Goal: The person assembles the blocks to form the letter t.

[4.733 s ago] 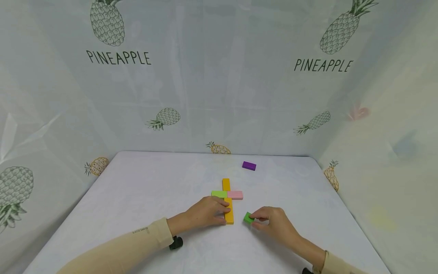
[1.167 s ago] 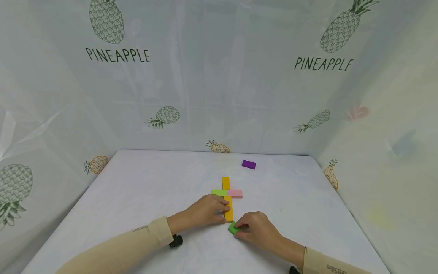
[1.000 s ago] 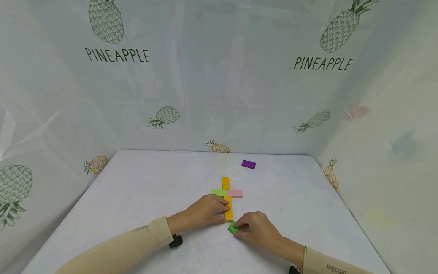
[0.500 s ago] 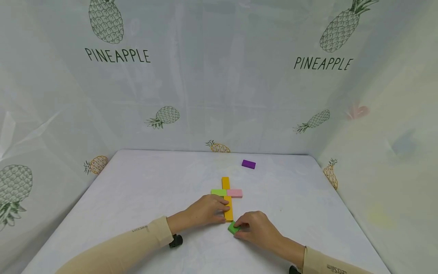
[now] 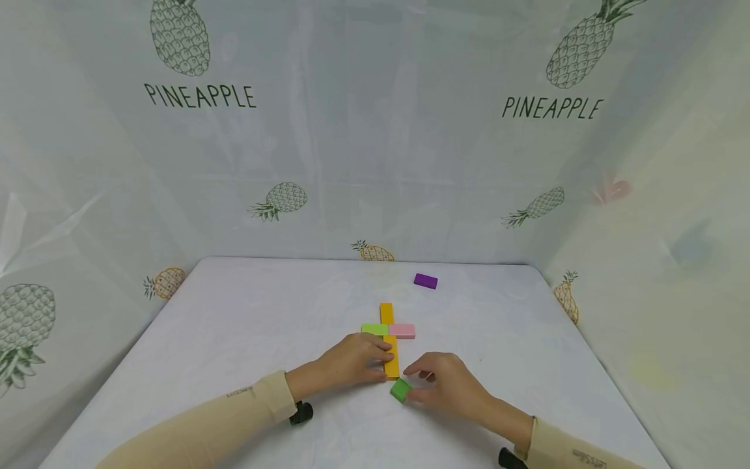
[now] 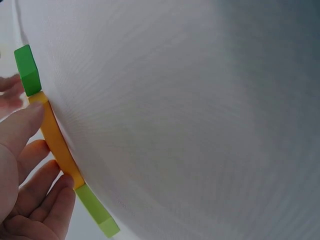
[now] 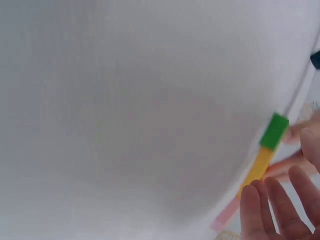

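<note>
My left hand [image 5: 354, 359] holds the near orange block [image 5: 391, 368]; in the left wrist view its thumb [image 6: 32, 117] is at one end and its fingers lie along the side. A green block [image 5: 401, 390] sits slightly turned at that orange block's near end. Just right of it is my right hand [image 5: 448, 384], its fingers apart and holding nothing; whether the thumb still touches the green block is unclear. Beyond the held block, a light green block [image 5: 374, 329] and a pink block [image 5: 402, 331] lie end to end, with another orange block [image 5: 387, 313] behind them.
A purple block [image 5: 426, 281] lies alone near the back edge of the white table [image 5: 281, 293]. A pineapple-printed curtain [image 5: 375, 130] rises behind and at both sides. Dark wrist cameras sit at the cuffs, including the left wrist camera [image 5: 301, 413].
My right hand brought the green block leftward to the orange block's near end, held it there, and has now let go, fingers spreading and shifting slightly right. The left hand stayed in place.
</note>
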Tool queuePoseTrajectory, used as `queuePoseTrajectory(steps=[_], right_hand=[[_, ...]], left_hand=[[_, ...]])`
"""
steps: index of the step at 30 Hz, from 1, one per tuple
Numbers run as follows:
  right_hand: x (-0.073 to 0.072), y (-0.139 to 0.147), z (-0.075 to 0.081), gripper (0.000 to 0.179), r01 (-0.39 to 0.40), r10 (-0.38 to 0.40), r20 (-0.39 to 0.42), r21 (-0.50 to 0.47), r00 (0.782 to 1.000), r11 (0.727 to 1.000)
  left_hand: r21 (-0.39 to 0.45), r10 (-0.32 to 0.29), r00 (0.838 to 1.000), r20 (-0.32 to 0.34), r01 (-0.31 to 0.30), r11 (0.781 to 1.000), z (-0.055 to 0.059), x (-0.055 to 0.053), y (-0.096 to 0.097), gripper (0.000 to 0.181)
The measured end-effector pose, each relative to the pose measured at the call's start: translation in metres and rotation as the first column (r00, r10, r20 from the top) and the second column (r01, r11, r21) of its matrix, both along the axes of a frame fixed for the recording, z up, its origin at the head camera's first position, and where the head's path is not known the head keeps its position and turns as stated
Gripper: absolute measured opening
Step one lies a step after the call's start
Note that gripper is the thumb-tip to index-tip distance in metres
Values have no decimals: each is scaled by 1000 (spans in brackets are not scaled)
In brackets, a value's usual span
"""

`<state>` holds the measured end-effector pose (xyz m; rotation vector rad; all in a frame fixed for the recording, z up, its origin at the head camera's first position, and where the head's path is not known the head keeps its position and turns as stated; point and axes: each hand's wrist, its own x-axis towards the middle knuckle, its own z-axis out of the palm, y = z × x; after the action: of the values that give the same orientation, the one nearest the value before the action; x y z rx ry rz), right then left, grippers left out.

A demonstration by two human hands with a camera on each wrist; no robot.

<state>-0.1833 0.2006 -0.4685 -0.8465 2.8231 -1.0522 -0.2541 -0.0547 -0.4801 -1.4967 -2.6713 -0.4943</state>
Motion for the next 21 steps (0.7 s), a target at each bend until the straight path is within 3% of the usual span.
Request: queuePoseTrajectory(steps=[11,21], right_hand=[[-32,21,20,36,98,-99,-96,-15,990,995],[-75,31,25,43,181,-185,-144,-45,972,983]], left_hand=[[-11,12,1000,25,-12,1000,1,-1,0,44],[0,20,999,45,-20,1000,-2,-2,0,44]])
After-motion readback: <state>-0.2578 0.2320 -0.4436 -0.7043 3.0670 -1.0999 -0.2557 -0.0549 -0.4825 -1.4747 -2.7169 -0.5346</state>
